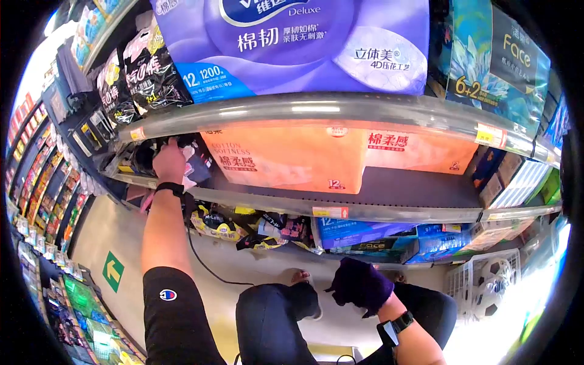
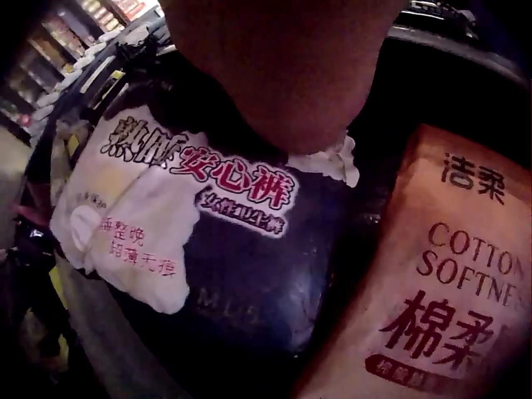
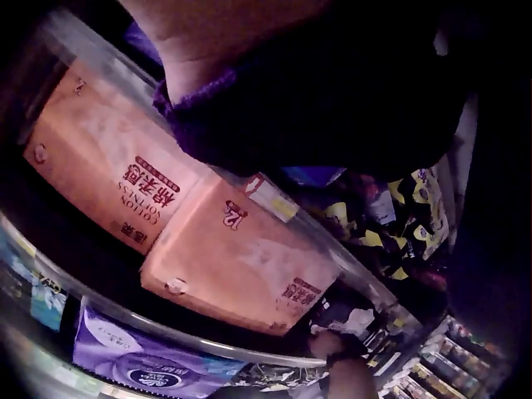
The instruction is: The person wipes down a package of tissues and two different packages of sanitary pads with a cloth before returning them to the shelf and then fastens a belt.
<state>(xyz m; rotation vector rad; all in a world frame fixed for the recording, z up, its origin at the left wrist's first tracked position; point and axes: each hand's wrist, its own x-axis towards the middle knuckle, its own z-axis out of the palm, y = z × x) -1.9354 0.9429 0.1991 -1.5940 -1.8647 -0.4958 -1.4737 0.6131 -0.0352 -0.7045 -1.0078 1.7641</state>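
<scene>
In the head view my left hand reaches into the lower shelf at the left, at the top of a dark pack of sanitary pants with a white printed patch. The left wrist view shows the pack's front below the hand; the fingertips are hidden, so I cannot tell whether they grip it. Just right of the pack stands an orange tissue pack. My right hand, in a dark purple glove, hangs low over the right knee with loosely bent fingers, away from the shelf and with nothing visible in it.
Above, a shelf lip runs across, with a large purple tissue pack over it. Another orange pack sits farther right. Beneath are bagged packs. A cable runs below the left wrist. At the right, a wire basket holds footballs.
</scene>
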